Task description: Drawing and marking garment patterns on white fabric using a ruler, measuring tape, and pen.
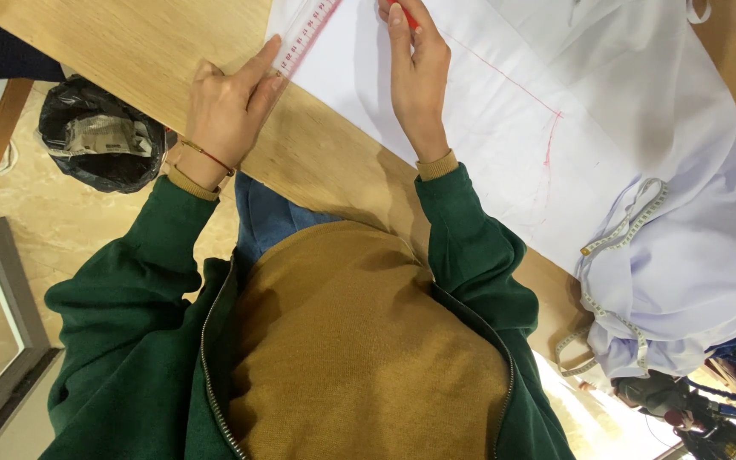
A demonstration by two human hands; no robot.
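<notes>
Left hand [227,106]: at 11 o'clock, fingers spread flat, pressing down the clear ruler [304,36]; nothing gripped.
Right hand [417,72]: at 12 o'clock, fingers closed round a red pencil [409,17], tip on the cloth; only a short bit of it shows, so pencil versus chalk pen is a guess.
Hands: apart, ruler edge between them.
Ruler: lies slanted on the near-left edge of the white fabric [470,111], red markings along it, upper end cut off by the frame.
Fabric: spread on the wooden table [129,43], from 12 to 3 o'clock; thin red line runs across it, bends down near 2 o'clock.
Bin [95,136]: at 9 o'clock on the floor beside the table, black liner, crumpled printed paper [100,135] inside.
Tape measure [628,226]: at 3 to 4 o'clock, pale with dark ticks, draped over a bunched white garment [683,281] and hanging off the table edge.
Labels/signs: none legible.
Sleeves: green jacket, zip open over mustard top.
</notes>
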